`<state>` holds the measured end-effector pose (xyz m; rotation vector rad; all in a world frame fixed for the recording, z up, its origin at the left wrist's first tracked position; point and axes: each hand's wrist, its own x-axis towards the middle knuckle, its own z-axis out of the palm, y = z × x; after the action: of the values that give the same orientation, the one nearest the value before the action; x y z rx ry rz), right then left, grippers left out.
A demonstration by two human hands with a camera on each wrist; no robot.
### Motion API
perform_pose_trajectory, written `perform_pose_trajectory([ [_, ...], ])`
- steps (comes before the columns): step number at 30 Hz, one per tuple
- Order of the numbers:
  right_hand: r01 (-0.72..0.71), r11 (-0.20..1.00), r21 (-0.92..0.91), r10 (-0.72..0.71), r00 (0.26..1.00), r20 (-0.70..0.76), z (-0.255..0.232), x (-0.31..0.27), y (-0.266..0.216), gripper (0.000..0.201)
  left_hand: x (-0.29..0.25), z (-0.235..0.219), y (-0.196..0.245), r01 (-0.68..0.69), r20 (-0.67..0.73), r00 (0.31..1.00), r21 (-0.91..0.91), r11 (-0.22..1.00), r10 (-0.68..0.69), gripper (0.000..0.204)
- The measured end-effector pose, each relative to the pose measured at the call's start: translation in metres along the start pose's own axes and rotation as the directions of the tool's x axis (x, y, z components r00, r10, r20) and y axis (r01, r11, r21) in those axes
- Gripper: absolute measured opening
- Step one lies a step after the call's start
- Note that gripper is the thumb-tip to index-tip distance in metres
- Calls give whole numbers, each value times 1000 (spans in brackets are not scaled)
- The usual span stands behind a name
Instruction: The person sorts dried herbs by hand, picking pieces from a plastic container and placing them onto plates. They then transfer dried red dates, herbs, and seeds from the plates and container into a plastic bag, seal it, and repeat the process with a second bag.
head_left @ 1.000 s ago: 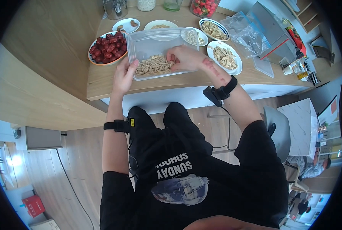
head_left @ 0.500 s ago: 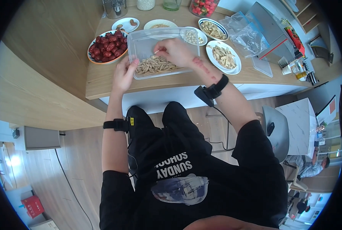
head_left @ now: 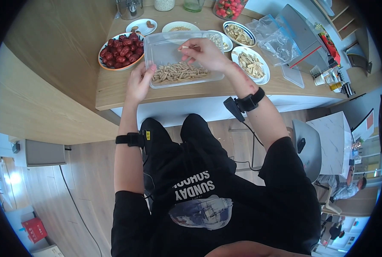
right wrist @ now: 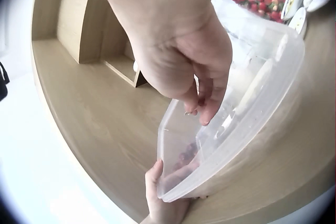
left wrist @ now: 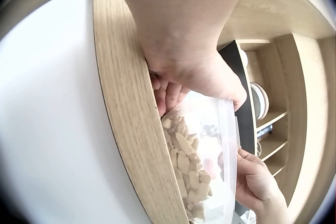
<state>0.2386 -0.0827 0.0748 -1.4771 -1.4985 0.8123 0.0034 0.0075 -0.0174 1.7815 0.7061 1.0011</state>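
A clear plastic container [head_left: 165, 84] tilts on the wooden counter, with pale elongated pieces [head_left: 180, 72] gathered along its near side. My left hand [head_left: 138, 84] grips its left end, thumb over the rim; in the left wrist view the left hand's [left wrist: 186, 64] other fingers go below the container [left wrist: 227, 155]. Above the pieces, my right hand [head_left: 208, 54] pinches something small and pale between thumb and fingertips. The right wrist view shows the right hand [right wrist: 189, 61] over the container's inside [right wrist: 176, 129], with the tiny item partly hidden by the fingers.
A bowl of red dates [head_left: 121, 51] stands left of the container. Behind it are small plates [head_left: 144, 27] and a jar of red fruit [head_left: 228, 7]. Right of it are a plate of pale pieces [head_left: 251, 64], plastic bags [head_left: 278, 43] and a clear lid [head_left: 293, 76].
My right hand has risen from the pieces inside the container, moved left, then back a little to the right. My left hand keeps its hold on the container.
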Motion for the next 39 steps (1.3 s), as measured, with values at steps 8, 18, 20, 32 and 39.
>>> perform_pose_trajectory([
  [8, -23, 992, -126, 29, 999, 43, -3, -1, 4, 28, -1, 2, 4, -43, -35, 998, 8, 999, 44, 53],
  [18, -252, 728, 637, 245, 964, 101, -10, -18, -17, 33, 0, 2, 2, -31, -18, 999, -5, 999, 31, 53],
  [20, -231, 738, 634, 238, 968, 76, -15, -22, -16, 34, -1, 0, 2, -19, -5, 1000, 10, 1000, 19, 53],
  [32, -73, 793, 604, 427, 774, -467, -138, -65, 91, 28, -2, 0, 7, 24, -16, 1000, 46, 999, -23, 54],
  [39, 67, 834, 548, 310, 765, -565, -201, -18, 89, 24, -2, 1, 4, -9, -17, 1000, 63, 998, 10, 53],
])
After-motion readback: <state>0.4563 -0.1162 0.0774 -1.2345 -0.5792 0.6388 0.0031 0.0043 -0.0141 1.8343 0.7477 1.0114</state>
